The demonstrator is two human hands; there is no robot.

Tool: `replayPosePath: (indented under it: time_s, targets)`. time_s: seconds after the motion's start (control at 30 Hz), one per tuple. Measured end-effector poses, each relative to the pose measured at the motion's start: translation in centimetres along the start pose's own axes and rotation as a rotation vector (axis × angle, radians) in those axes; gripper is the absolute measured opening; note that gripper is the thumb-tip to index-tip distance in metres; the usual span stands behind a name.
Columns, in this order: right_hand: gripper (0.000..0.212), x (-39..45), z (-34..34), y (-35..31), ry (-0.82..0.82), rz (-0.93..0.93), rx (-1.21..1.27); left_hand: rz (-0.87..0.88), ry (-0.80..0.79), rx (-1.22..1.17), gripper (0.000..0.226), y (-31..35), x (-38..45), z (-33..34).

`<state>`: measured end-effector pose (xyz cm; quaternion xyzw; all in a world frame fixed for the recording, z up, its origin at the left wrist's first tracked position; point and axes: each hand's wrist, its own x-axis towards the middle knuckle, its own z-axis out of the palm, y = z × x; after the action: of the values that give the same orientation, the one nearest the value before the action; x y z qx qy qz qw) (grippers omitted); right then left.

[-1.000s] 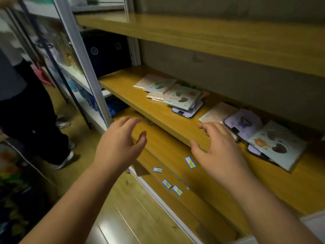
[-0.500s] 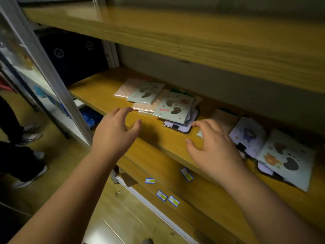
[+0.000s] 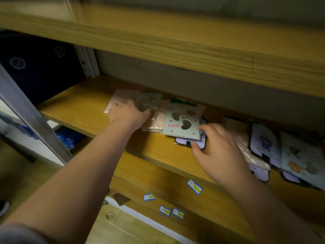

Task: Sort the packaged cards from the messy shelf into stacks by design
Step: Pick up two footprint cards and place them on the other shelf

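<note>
1. The packaged cards lie in two loose heaps on the wooden shelf [image 3: 82, 104]: one at the centre of the frame, one at the right edge.
2. The left hand [image 3: 128, 114] lies palm down on the pale pink card [image 3: 121, 96] and the grey-green card [image 3: 151, 101] at the back of the centre heap. Its fingers are spread and slightly curled; whether they have closed on a card cannot be told, as the frame is blurred there. Pressing flat probably pins the slippery sleeves so one can be slid free.
3. The right hand [image 3: 218, 148] is half open at the heap's near corner, thumb and forefinger touching the lilac card [image 3: 198, 143] that sticks out under the mint card [image 3: 182, 120]. Nothing is lifted yet. Taking an exposed corner looks like the easy way into an overlapping heap.
4. The mint card shows brown bean shapes and short red lettering near its lower left, too blurred to read.
5. The right heap [image 3: 284, 155] holds more lilac and mint designs, overlapped and skewed.
6. Small blue-edged labels [image 3: 194, 186] sit on the board below; their print is illegible.
7. No sorted stacks are visible, so sorting seems barely begun.
</note>
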<state>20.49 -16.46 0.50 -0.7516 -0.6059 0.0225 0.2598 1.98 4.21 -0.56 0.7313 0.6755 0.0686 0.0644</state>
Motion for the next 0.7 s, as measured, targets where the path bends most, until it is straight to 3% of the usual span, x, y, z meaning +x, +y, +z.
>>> replayPosePath:
  time_s: [0.1,0.23,0.3,0.4,0.47,0.6,0.7]
  targets:
    - [0.044,0.0,0.5,-0.8,-0.003,0.023,-0.002,0.072,-0.001,-0.029,0.096,0.1,1.3,0.0]
    - [0.046,0.3,0.9,-1.2,0.006,0.061,-0.017,0.063,-0.051,-0.156,0.110,-0.4,2.6,-0.5]
    - [0.047,0.3,1.0,-1.2,-0.004,0.101,-0.028,0.084,-0.052,-0.211,0.105,-0.4,2.4,-1.2]
    - [0.045,0.3,0.8,-0.9,0.000,0.183,-0.061,0.050,-0.025,-0.625,0.069,-1.1,2.3,-1.2]
    - [0.042,0.4,0.5,-0.7,0.000,0.220,-0.078,-0.035,-0.007,-0.933,0.057,-2.2,2.4,-0.5]
    - [0.042,2.1,0.6,-0.6,-0.040,0.282,-0.110,-0.185,-0.159,-1.291,0.042,-2.6,0.7,-0.7]
    - [0.057,4.5,1.5,-0.5,-0.118,0.337,-0.140,-0.221,-0.213,-1.426,0.025,-3.0,-0.5,-0.7]
